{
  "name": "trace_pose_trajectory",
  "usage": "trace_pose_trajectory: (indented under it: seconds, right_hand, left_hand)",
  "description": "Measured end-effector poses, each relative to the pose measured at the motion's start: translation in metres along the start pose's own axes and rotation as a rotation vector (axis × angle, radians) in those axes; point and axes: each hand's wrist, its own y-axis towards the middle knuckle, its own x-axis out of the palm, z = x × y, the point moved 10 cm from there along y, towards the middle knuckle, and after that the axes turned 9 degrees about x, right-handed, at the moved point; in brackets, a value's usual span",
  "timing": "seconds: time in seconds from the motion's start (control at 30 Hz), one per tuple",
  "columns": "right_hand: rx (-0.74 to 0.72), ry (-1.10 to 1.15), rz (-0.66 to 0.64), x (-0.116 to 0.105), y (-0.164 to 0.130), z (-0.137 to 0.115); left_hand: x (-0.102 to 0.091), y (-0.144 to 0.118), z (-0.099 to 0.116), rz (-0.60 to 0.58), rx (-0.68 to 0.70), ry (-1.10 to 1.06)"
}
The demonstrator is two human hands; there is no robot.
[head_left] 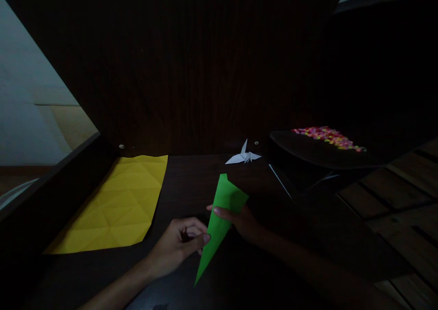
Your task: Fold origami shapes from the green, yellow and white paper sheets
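Observation:
A folded green sheet of paper (222,223), long and narrowing to a point toward me, is held up above the dark table. My left hand (181,246) pinches its left edge, thumb in front and the other fingers curled behind. On the upper right part, my right hand (241,221) grips the same paper, its thumb lying across the front face and most of its fingers hidden behind. Past the green paper's top end, a white origami crane (244,157) rests near the back panel.
A creased yellow sheet of paper (126,205) lies flat on the left. Small pink, red and yellow pieces (330,136) sit in a heap on a dark raised surface (301,148) at the right. A dark upright panel (205,73) bounds the table (191,178) at the back.

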Motion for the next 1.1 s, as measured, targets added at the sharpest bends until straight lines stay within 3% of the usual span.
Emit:
trace_pose_trajectory:
  seconds: [0.33,0.47,0.7,0.93,1.1]
  right_hand:
    - [0.147,0.190,0.051,0.010,-0.001,0.013]
    - [0.183,0.321,0.142,-0.002,0.002,0.017]
    - [0.178,0.268,0.262,-0.024,0.006,0.022]
    - [0.053,0.049,0.134,-0.015,0.014,0.012]
    - [0.028,-0.042,0.081,-0.009,0.013,0.007]
  left_hand:
    - [0.006,-0.001,-0.001,-0.022,-0.004,-0.015]
    - [0.006,-0.003,-0.002,-0.038,-0.017,0.022]
    - [-0.002,0.000,0.004,-0.021,0.011,0.066]
    - [-0.016,0.002,0.005,0.086,0.036,0.082]
    - [-0.009,0.003,0.000,0.018,0.011,0.038]
